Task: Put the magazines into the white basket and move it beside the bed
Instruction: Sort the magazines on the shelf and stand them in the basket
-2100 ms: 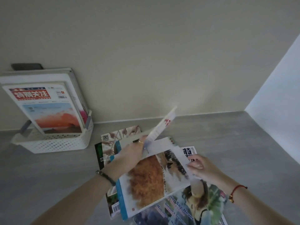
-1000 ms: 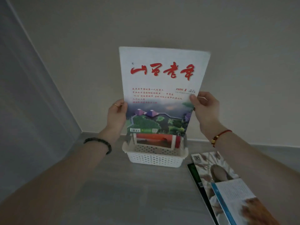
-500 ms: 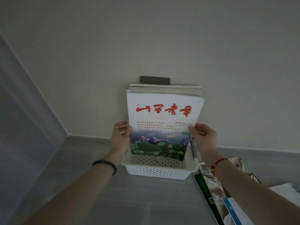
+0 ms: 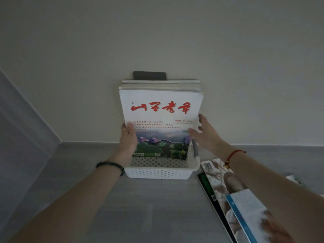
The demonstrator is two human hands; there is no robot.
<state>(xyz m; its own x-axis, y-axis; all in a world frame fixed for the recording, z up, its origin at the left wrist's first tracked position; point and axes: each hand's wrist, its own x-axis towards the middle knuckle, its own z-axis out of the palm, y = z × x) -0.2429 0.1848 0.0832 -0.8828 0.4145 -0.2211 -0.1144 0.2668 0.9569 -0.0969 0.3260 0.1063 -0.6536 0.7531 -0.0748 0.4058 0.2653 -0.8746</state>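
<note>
well, i see the red-titled magazine (image 4: pixel 161 109) standing in the white basket (image 4: pixel 157 172) by the wall (image 4: pixel 228 67), in front of a stack (image 4: pixel 161 84) that shows only its top edges. the left hand (image 4: pixel 128 139) pinches its left edge, thumb on the cover. the right hand (image 4: pixel 206 135) is spread loose at the right edge; whether it touches, i cannot tell. loose magazines (image 4: pixel 219 181) on the floor (image 4: pixel 157 207) are cut off by the frame.

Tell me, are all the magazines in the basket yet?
Not yet. A stack stands in the basket. The left hand grips the front magazine there; the right hand is open. The floor magazines remain, then the basket goes beside the bed.
</note>
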